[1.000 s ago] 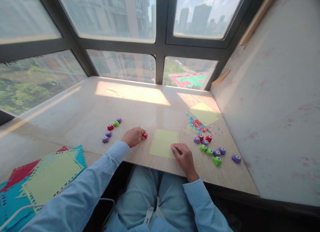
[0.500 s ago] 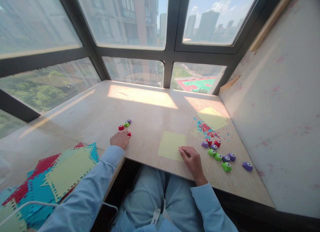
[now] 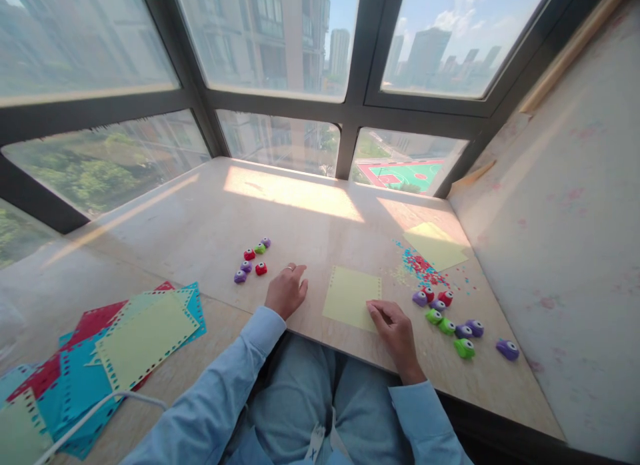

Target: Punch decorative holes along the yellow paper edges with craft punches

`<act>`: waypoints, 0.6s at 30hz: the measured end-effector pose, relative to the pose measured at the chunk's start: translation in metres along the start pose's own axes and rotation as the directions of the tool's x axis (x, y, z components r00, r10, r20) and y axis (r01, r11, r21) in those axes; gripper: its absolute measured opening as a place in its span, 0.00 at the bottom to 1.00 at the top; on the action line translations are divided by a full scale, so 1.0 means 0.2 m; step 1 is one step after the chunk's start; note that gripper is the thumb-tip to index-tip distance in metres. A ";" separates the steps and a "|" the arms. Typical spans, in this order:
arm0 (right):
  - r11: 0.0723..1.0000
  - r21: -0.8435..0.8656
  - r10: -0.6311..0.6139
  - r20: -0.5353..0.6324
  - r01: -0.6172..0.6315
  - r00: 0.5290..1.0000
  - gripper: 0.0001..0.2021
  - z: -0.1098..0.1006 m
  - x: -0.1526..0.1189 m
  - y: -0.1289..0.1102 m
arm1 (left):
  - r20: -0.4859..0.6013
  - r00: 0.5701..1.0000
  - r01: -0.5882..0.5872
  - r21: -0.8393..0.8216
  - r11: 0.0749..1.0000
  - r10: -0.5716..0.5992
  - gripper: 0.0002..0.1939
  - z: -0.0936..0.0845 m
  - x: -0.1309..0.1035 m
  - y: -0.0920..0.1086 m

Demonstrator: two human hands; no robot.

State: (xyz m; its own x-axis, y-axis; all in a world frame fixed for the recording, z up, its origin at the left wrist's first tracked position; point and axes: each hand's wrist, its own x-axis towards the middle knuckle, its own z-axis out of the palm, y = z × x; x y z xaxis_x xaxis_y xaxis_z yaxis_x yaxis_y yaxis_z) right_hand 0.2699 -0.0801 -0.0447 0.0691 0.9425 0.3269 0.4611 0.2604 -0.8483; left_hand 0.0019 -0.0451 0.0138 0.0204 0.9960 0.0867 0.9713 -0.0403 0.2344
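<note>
Head view: pinches square pale-yellow paper sheet [image 3: 351, 295], near centre, in right hand [image 3: 395, 326]; holds left hand [image 3: 287, 291] empty, half-open, right of small red plastic punch [image 3: 261, 269]. Seemingly between punchings; calls for fresh punch, steady sheet.

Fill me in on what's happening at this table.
A person's right hand is at the right edge of a pale yellow sheet punched with small holes along its sides. The left hand, holding nothing visible, is between that sheet and six one-eyed craft punches. Ten more punches are on the right, near scattered paper confetti; hole-edged coloured sheets overlap at the far left.
</note>
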 end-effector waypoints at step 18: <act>0.999 -0.042 -0.015 0.012 0.015 1.000 0.13 0.00 0.00 0.02 | -0.136 0.953 0.253 -0.144 0.957 -0.272 0.17 -0.12 0.06 -0.47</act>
State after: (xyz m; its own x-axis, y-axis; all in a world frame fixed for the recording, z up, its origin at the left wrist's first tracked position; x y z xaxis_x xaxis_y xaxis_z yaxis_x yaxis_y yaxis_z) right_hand 0.2713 -0.0796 -0.0478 0.0516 0.9411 0.3342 0.4990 0.2655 -0.8249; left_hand -0.0956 -0.0309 0.0167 -0.2773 0.9490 0.1500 0.9003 0.2022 0.3856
